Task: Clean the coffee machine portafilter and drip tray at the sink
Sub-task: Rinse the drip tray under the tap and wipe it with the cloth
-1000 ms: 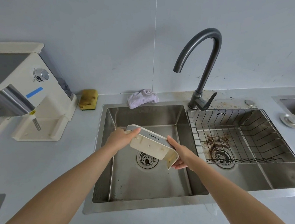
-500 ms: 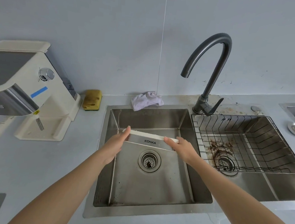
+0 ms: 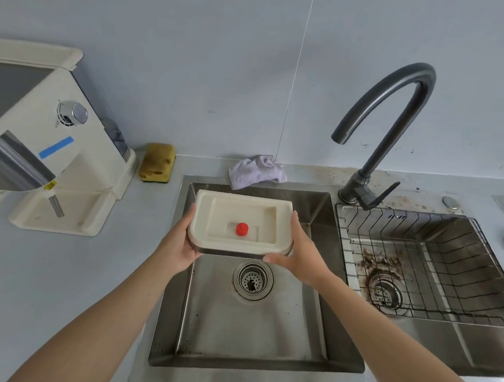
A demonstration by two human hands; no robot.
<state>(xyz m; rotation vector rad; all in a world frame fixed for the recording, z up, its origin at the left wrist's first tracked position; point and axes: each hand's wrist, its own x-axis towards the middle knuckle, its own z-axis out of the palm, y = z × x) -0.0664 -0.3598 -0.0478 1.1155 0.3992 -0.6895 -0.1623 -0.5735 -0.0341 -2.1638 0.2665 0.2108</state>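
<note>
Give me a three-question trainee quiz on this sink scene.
1. True or false: the left hand and right hand hold the drip tray over the left basin.
2. What lies on the counter between the coffee machine and the cloth? A sponge; B cup; C brush.
3. Fill in: the wire rack sits in the ___ basin.
Key: 1 true; 2 A; 3 right.

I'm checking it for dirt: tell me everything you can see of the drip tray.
The drip tray is a cream, plastic-looking rectangle with rounded corners, a stepped recess and a red float standing in it. It faces up, about level, above the sink basin, gripped at each end by the left hand and right hand. No liquid or dirt shows.
</note>
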